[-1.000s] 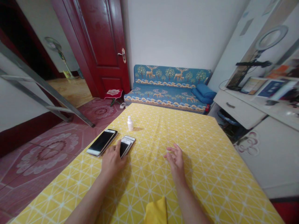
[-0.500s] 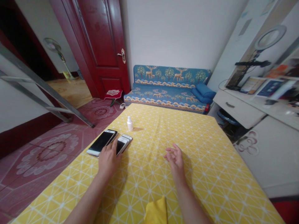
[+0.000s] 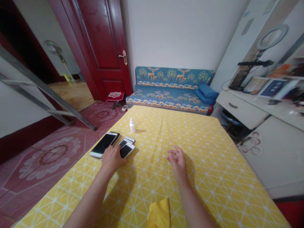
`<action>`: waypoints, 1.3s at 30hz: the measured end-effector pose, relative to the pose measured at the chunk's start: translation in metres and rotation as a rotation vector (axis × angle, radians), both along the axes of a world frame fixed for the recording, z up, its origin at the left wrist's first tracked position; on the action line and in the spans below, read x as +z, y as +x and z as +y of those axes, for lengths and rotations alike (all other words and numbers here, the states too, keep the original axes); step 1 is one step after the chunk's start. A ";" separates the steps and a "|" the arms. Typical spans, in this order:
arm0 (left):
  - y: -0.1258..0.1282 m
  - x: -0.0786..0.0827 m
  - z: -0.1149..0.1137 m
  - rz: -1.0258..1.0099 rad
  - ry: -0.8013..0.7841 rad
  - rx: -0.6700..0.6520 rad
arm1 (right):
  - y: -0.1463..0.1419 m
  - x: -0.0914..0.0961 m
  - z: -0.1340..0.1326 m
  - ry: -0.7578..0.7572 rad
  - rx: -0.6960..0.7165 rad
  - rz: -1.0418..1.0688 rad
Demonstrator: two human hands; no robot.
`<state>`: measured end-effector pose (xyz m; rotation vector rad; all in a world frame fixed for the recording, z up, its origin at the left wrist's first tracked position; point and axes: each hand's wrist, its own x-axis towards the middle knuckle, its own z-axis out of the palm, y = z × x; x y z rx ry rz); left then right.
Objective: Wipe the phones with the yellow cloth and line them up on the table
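Note:
My left hand [image 3: 112,158] is closed on a white smartphone [image 3: 127,149] with a dark screen, gripping its near left end. That phone lies askew over another white phone [image 3: 129,139], whose far end shows beneath it. Just left of the hand, a larger white-framed phone [image 3: 104,145] lies partly over a dark one. My right hand [image 3: 177,158] rests on the yellow tablecloth with loosely curled fingers apart and nothing in them. Beyond the phones stands a small white bottle [image 3: 132,126]. A folded yellow cloth [image 3: 159,212] lies near the table's front edge, between my forearms.
The table wears a yellow patterned tablecloth [image 3: 201,152]. Past its far edge is a blue sofa [image 3: 166,91] with deer on it. To the right stands a white desk [image 3: 244,107] with a ring light [image 3: 273,37]. A metal ladder [image 3: 49,91] leans at the left.
The top white phone of the small stack has shifted right and turned under my left hand, uncovering more of the phone below. My right hand has stayed nearly still.

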<state>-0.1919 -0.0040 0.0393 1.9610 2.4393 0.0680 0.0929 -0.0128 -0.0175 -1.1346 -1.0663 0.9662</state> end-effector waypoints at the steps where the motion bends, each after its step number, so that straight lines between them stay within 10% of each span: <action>1: 0.002 0.002 0.000 -0.006 -0.015 -0.012 | 0.000 0.000 0.000 -0.004 -0.004 0.000; 12: 0.056 0.006 -0.015 -0.062 -0.090 -0.165 | -0.007 0.008 -0.010 -0.047 0.146 -0.294; 18: 0.064 0.007 -0.018 -0.198 -0.126 -0.158 | -0.005 0.044 -0.079 -0.017 0.512 -0.913; 23: 0.071 -0.009 -0.016 -0.356 -0.115 -0.199 | -0.009 0.040 -0.118 0.166 0.694 -1.208; 27: 0.096 -0.022 -0.013 -0.689 -0.080 -0.202 | 0.004 0.034 -0.085 0.026 0.351 -1.036; 33: 0.143 -0.031 -0.017 -1.818 -0.260 -0.139 | 0.042 0.022 -0.019 -0.163 -0.364 -0.204; 39: 0.151 -0.039 -0.025 -2.228 -0.415 -0.221 | 0.037 0.002 -0.015 -0.044 -0.430 0.143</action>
